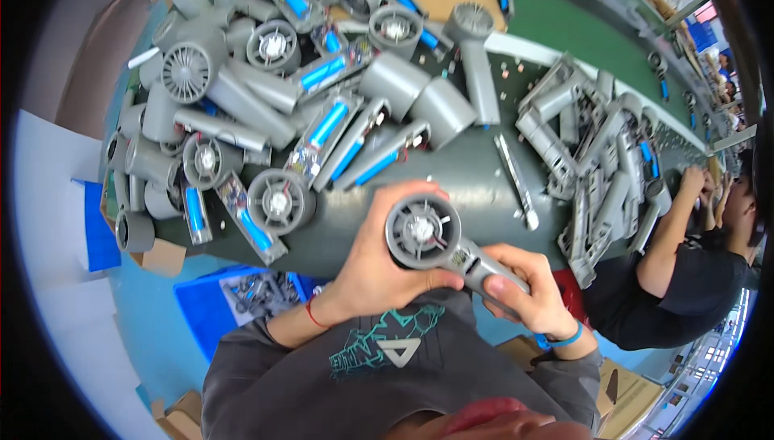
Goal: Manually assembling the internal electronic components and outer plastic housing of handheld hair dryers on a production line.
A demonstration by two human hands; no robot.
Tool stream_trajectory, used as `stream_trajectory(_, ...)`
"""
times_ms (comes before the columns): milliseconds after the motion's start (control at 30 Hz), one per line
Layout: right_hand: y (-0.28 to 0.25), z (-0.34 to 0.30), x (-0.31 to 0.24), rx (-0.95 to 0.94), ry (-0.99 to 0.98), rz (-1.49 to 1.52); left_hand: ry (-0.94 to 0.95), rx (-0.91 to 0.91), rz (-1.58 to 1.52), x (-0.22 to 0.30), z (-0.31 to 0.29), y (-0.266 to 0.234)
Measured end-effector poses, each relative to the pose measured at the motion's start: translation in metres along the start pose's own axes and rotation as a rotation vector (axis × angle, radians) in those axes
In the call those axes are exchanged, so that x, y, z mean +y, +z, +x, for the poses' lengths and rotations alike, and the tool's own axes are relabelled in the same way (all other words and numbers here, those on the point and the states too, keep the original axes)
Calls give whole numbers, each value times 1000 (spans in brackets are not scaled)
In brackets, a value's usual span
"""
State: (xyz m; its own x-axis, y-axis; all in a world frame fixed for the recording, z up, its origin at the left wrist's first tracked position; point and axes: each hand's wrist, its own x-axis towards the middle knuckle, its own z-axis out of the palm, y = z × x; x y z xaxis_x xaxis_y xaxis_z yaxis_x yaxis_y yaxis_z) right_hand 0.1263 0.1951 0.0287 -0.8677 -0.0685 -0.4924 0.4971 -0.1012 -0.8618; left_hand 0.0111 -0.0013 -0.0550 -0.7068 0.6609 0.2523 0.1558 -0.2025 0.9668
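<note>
Both my hands hold one grey handheld fan (422, 231) in front of my chest, its round end facing up. My left hand (375, 251) curls around the round housing, thumb along its lower edge. Around the handle, which slants down to the right, my right hand (524, 291) is closed with the thumb on top. Inside the ring I see spokes, a whitish centre and a red wire. Part of a circuit board shows where the handle meets the ring. The palm sides of both hands hide the underside.
A heap of grey fan bodies (266, 110), several with blue battery cells, covers the left of the dark green table (459, 174). Grey handle shells (597, 158) are piled at right, beside a thin strip (516, 180). A blue bin (201, 303) sits below; a co-worker (685, 279) works at far right.
</note>
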Motion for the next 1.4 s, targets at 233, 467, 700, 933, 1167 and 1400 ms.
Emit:
stream_trajectory(233,-80,72,-97,384,-343,-182,-122,-123,-163,9,8,7)
stream_trajectory(467,-166,360,-196,477,-350,-486,3,-185,262,12,15,8)
stream_trajectory(700,-187,343,-176,1074,-177,-1696,-19,-125,247,15,11,8)
stream_trajectory(933,-189,209,-175,525,-332,-932,-28,-165,213,15,11,3)
stream_trajectory(1167,-67,47,-113,-287,42,-571,353,152,547,23,14,10)
stream_trajectory(1400,-76,35,-32,610,-571,-1543,92,202,697,33,1,-7)
